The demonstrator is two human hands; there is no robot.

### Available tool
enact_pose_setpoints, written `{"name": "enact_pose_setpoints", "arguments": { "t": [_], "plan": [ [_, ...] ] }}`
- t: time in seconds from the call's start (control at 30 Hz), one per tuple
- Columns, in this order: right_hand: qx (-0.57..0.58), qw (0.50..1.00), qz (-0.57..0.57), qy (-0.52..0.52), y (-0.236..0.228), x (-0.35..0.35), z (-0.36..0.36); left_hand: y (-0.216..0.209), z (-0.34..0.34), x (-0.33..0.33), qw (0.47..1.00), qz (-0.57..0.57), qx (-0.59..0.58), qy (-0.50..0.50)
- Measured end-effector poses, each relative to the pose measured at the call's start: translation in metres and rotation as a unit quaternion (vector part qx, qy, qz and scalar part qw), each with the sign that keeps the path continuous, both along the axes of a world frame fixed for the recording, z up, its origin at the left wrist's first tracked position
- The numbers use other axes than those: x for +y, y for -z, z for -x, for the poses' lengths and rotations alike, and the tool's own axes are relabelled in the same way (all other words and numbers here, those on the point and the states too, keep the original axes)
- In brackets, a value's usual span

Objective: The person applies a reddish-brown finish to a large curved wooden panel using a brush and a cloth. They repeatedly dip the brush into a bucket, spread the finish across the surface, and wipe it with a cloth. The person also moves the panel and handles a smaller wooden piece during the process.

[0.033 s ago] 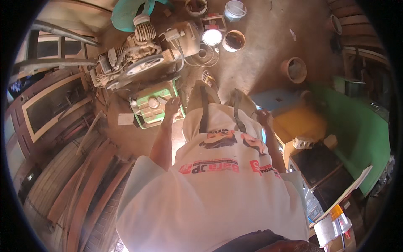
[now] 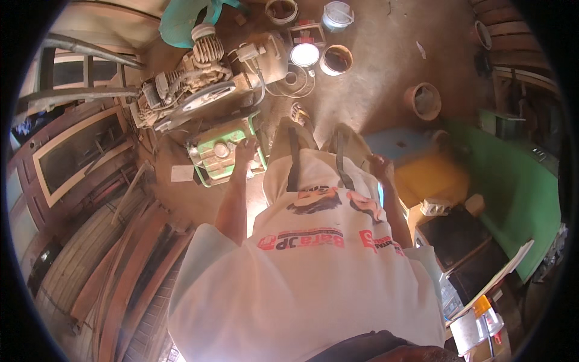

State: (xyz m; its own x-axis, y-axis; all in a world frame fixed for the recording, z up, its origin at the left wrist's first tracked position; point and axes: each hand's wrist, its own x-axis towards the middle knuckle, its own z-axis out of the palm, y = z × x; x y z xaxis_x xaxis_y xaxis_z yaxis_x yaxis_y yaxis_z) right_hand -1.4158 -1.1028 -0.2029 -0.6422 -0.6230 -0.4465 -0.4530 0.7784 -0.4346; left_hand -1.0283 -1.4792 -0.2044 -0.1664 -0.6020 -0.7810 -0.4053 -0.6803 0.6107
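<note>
My left hand [image 2: 246,149] hangs beside my left leg. In this view it overlaps the right side of a green-framed portable generator [image 2: 212,151] on the floor. I cannot tell whether it touches the frame, and its fingers are too small and dark to read. By my right thigh is my right hand [image 2: 380,165], near the edge of a yellow-brown surface [image 2: 428,175]; its fingers are partly hidden. Nothing recognisable shows in either hand. I wear a pale printed shirt [image 2: 313,271].
A dusty compressor with a motor [image 2: 205,84] stands beyond the generator. Several buckets [image 2: 336,59] sit on the floor ahead. Long wooden boards [image 2: 123,271] lie at left, below a framed panel [image 2: 81,151]. A green board [image 2: 512,175] and a blue surface [image 2: 395,143] are at right.
Both hands have shifted very slightly. A pale sliver beside my left hand, seen earlier, no longer shows.
</note>
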Motion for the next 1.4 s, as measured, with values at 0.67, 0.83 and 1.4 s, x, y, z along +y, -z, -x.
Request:
{"name": "enact_pose_setpoints", "arguments": {
  "t": [0.67, 0.83, 1.4],
  "plan": [
    [-0.052, 0.994, -0.050, -0.082, 0.023, -0.179, 0.370, -0.019, 0.123, 0.174, 0.933, -0.125, -0.121, -0.314],
    [0.012, 0.993, -0.024, -0.112, 0.011, -0.249, 0.497, -0.042, 0.221, 0.216, 0.956, -0.137, -0.090, -0.245],
    [-0.058, 0.943, 0.034, -0.325, -0.003, -0.390, 0.471, -0.072, 0.327, 0.124, 0.939, -0.025, -0.019, -0.342]
  ]
}}
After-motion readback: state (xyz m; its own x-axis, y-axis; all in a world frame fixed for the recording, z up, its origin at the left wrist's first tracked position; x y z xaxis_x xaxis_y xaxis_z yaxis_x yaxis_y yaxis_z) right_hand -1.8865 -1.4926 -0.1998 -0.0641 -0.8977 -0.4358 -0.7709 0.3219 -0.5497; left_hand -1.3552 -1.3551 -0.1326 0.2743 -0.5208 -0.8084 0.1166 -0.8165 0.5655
